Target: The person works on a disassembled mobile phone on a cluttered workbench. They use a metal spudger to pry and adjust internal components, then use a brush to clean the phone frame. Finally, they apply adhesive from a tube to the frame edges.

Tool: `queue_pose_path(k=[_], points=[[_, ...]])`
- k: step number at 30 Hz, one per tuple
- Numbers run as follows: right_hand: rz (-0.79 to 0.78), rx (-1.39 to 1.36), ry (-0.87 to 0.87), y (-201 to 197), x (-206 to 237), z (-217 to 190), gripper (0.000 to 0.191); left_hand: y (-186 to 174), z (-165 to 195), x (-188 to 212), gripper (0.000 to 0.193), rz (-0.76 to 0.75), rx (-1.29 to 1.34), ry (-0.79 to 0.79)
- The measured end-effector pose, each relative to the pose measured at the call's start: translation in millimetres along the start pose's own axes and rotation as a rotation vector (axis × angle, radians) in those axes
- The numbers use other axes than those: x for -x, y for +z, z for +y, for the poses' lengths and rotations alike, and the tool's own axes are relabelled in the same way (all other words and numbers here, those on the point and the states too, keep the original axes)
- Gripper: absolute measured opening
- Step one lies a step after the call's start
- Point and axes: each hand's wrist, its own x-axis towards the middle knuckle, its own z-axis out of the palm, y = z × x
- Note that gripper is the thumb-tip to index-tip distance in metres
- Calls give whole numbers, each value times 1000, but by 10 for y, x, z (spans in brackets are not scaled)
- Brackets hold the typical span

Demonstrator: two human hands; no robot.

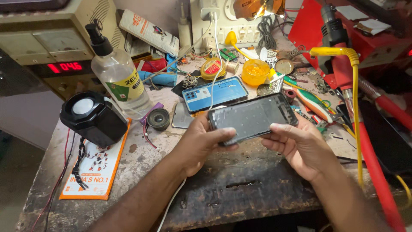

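Note:
Both hands hold a dark phone body (253,117) level over the middle of a worn workbench (240,189). My left hand (199,144) grips its left end, thumb lying across the front. My right hand (300,146) supports the right end from below, thumb on the lower edge. A white cable (216,51) drops from the wall socket toward the phone's left end. Just behind it lies a blue phone back panel (214,93).
A clear pump bottle (118,75) and a black lamp (92,116) stand at left, above an orange leaflet (96,169). A small round speaker (159,119), yellow pots (255,72), screwdrivers (315,105) and a red hot-air tool (356,111) with yellow cable crowd the back and right.

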Motion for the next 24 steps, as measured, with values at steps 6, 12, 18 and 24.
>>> queue_pose_path(k=[6,12,18,24], points=[[53,29,38,9,110,-44,35,-174,133,7,46,-41,-175,9],[58,512,46,-34,212,71,27,-133,7,52,46,-63,-382,-13],[-27,757,217,103,194,44,28,-107,-83,40,48,-88,-385,-33],[-228,885,244,240,87,-39,33,-110,-127,25,42,-114,-305,-24]])
